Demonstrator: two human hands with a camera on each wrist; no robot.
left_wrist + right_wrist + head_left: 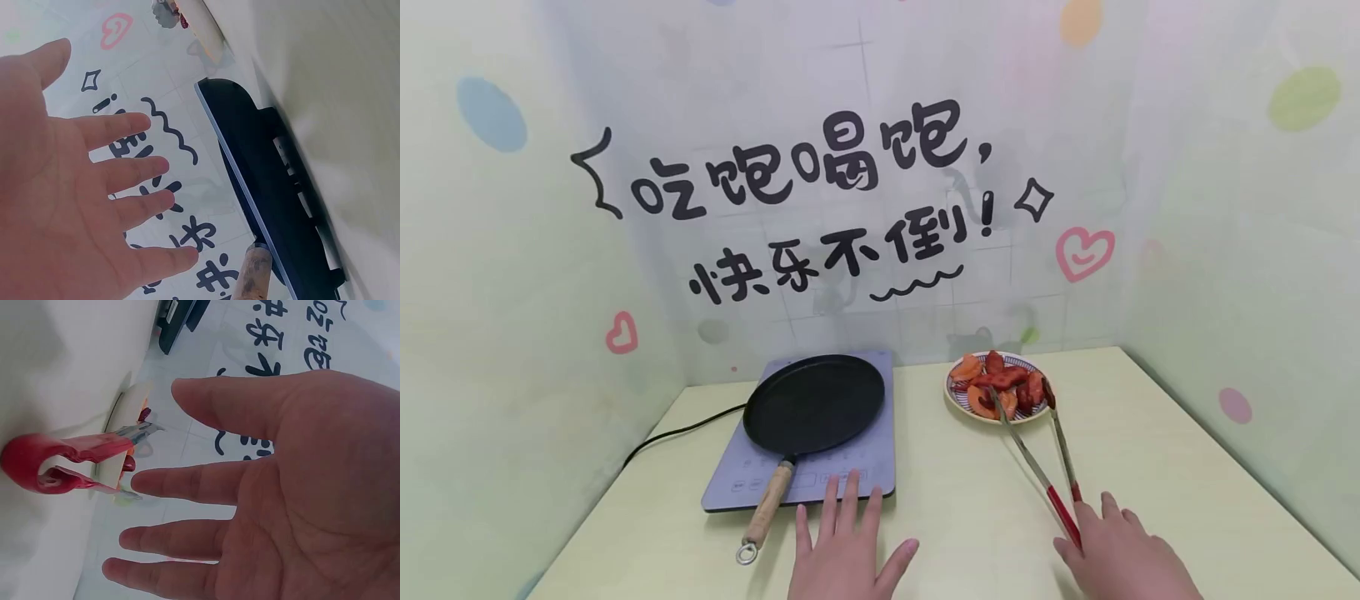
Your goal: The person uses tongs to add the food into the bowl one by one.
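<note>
My left hand (pixel 842 558) is spread, palm down, at the front edge of the flat induction cooktop (pixel 726 483). Beside it is the wooden handle (pixel 769 508) of a black flat pan (pixel 816 404), which sits on the cooktop. Fingers straight and apart, my right hand (pixel 1127 554) overlaps the red end of a pair of metal tongs in the head view. In the right wrist view the red bend of the tongs (pixel 19 462) stands apart from that bare palm. The tongs' tips rest on a patterned plate (pixel 951 400) of red and orange food pieces (pixel 1000 379).
A black cord (pixel 688 428) runs left from the cooktop across the pale table (pixel 925 500). Behind the table hangs a backdrop (pixel 865 83) with black lettering, hearts and coloured dots. It closes in the left and right sides too.
</note>
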